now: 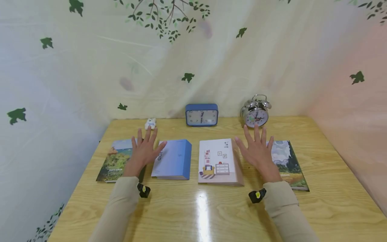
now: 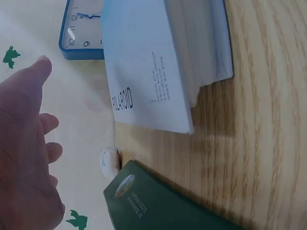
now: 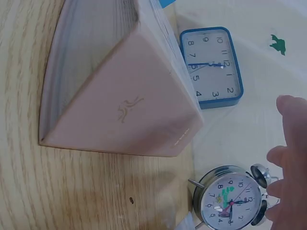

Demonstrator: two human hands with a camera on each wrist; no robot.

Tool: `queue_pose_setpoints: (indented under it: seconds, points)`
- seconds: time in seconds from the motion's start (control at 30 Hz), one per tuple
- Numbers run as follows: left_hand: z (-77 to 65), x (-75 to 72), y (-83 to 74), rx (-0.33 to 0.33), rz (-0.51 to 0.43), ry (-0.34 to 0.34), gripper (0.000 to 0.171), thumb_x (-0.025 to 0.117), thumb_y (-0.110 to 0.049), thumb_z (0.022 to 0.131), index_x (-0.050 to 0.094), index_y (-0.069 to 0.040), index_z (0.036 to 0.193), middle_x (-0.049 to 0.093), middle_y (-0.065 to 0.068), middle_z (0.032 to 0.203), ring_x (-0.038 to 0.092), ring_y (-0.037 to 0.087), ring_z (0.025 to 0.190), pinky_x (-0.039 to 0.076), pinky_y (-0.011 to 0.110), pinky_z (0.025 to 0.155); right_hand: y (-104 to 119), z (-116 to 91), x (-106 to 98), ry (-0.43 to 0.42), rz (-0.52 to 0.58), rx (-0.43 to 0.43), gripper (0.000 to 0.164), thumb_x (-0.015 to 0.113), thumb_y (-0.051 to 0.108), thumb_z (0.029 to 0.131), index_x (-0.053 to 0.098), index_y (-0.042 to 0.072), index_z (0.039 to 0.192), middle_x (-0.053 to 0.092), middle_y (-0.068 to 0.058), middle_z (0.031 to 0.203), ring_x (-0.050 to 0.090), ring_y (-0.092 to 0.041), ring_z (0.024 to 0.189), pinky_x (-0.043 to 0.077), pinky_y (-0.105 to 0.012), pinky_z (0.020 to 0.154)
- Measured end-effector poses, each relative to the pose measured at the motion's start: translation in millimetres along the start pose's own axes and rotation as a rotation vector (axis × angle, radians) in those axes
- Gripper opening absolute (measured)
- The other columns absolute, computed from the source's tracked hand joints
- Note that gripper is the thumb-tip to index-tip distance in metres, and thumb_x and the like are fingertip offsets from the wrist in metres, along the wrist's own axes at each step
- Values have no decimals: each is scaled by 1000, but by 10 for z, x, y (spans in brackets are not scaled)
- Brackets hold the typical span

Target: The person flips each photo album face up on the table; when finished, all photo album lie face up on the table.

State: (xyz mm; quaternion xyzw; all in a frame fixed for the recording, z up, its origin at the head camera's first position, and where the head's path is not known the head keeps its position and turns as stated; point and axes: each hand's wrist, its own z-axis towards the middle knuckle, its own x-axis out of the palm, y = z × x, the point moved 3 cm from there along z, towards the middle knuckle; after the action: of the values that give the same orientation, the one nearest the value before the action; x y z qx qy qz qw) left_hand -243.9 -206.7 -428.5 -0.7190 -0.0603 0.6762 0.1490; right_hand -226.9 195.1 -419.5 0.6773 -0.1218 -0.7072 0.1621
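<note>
My left hand (image 1: 142, 153) is held with fingers spread over the gap between a landscape-covered photo album (image 1: 113, 164) and a blue album (image 1: 173, 159). It holds nothing. My right hand (image 1: 259, 154) is spread the same way, between a white illustrated album (image 1: 214, 158) and another landscape album (image 1: 282, 156), partly covering the latter. In the left wrist view the blue album (image 2: 148, 81) reads POLAROID, and a dark green album spine (image 2: 153, 201) lies nearby. The right wrist view shows the white album's pink spine (image 3: 134, 100).
Behind the albums, a blue rectangular clock (image 1: 201, 115) stands at the back centre of the wooden table (image 1: 169, 211). A silver twin-bell alarm clock (image 1: 256, 114) is to its right, a small white figurine (image 1: 150, 123) to its left. A leaf-printed curtain (image 1: 211, 57) hangs behind.
</note>
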Motion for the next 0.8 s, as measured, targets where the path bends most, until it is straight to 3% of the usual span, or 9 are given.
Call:
queue_pose_setpoints:
  seconds: [0.17,0.4,0.63,0.8]
  points:
    - [36,-52,7,52,-49,-57,76,37,-58,97,14,-15,155,2,15,161,-12,43,145,-2,66,113,28,45,-31,-99,24,-38,78,26,63,97,15,11,155,0,-24,159,-6,-48,144,-4,-67,112]
    - [35,-266,91,152,-189,-191,64,52,-36,98,31,-3,149,24,24,155,12,49,142,13,63,114,287,164,-105,-272,202,-211,71,50,43,97,27,2,150,25,-23,152,21,-40,142,18,-57,115]
    - [-79,-448,373,109,-243,-210,60,54,-31,98,35,3,145,36,27,147,30,44,137,24,59,112,764,260,16,-234,364,-309,65,55,36,97,30,6,149,26,-17,154,23,-35,143,25,-53,114]
    - [-214,-523,613,50,-271,-179,64,51,-38,99,33,0,147,34,28,148,29,46,137,26,62,109,1092,286,141,-178,440,-330,63,54,34,97,30,8,150,26,-14,155,23,-31,144,26,-50,115]
